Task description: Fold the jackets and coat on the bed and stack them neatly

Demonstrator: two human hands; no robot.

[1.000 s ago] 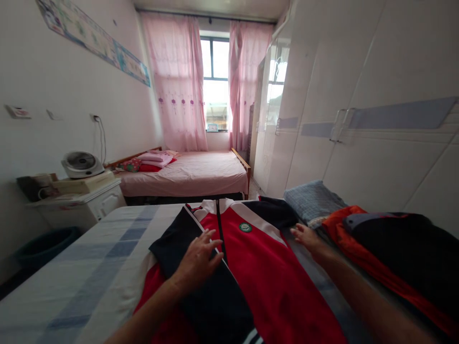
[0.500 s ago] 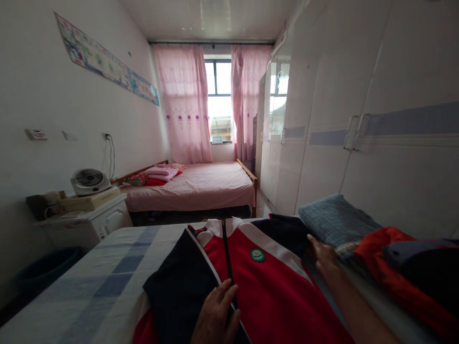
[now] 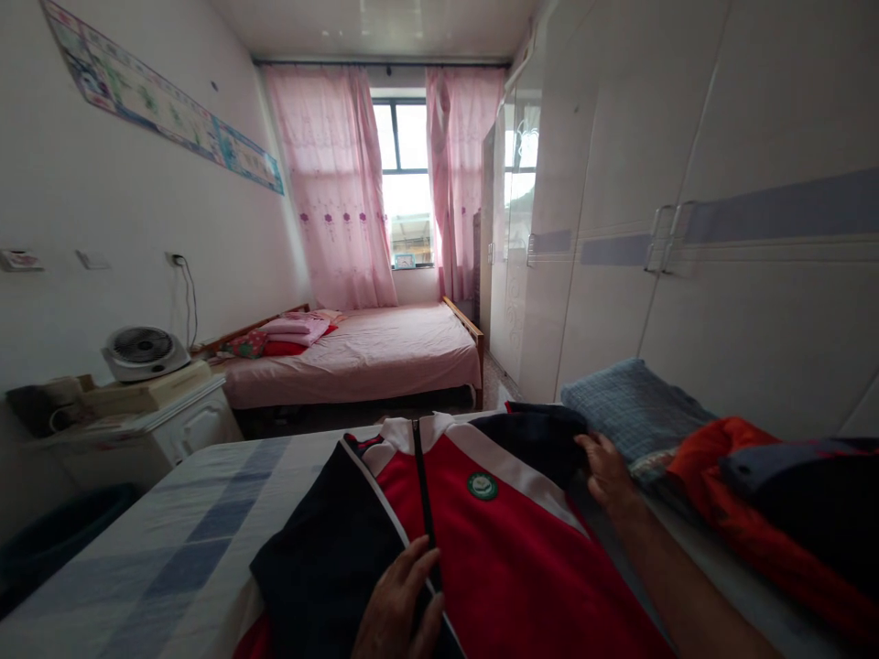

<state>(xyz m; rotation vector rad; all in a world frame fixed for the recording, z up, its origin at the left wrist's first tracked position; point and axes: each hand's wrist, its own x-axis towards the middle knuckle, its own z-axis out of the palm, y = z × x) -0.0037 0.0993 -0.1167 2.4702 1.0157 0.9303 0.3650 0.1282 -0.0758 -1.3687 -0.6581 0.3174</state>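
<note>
A red, navy and white zip jacket (image 3: 522,567) lies spread front side up on the near bed, its collar toward the far edge. A round green badge (image 3: 482,486) sits on its chest. My left hand (image 3: 402,599) rests on the front beside the dark zip (image 3: 422,490), fingers stretched out and holding nothing. At the right, my right hand (image 3: 608,471) pinches the edge of the folded navy sleeve (image 3: 542,439) between thumb and fingers. The lower part of the jacket runs out of view.
Right of the jacket lie a blue checked pillow (image 3: 624,407) and orange and dark clothes (image 3: 721,467). A striped sheet (image 3: 226,513) covers the near bed. Beyond stand a pink bed (image 3: 371,357), a white cabinet (image 3: 185,426) with a fan (image 3: 146,351), and a wardrobe (image 3: 618,183).
The view has turned a little to the right, so most things appear shifted left. My right hand's fingers have drawn in on the sleeve edge; my left hand stays on the jacket front.
</note>
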